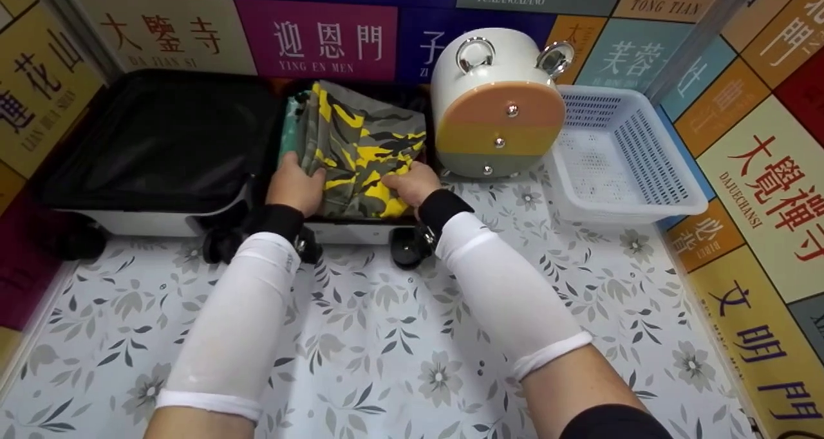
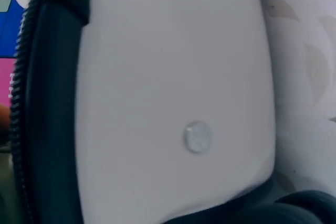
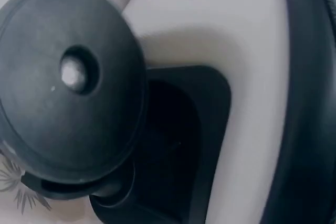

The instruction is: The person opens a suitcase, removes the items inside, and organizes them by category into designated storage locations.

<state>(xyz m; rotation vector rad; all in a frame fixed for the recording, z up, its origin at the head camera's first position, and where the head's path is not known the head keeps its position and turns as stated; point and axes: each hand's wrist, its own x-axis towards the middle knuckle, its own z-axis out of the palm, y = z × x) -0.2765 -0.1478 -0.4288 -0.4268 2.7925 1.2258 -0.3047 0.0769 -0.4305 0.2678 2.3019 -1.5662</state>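
A folded grey, black and yellow camouflage garment (image 1: 367,149) lies in the right half of an open suitcase, its white shell (image 2: 173,77) filling the left wrist view. My left hand (image 1: 296,185) grips the near left part of the garment, beside a strip of green cloth (image 1: 290,127). On the near right side, my right hand (image 1: 415,183) pinches the garment, thumb on top. Most fingertips of both hands are hidden by cloth and the case edge. A black suitcase wheel (image 3: 68,124) looms large in the right wrist view.
The suitcase's other half, with a black cover (image 1: 174,136), lies at left. A round white cabinet (image 1: 499,104) with coloured drawers stands right of the case, next to a white plastic basket (image 1: 631,210). Patterned walls (image 1: 315,40) enclose the flowered surface (image 1: 386,349).
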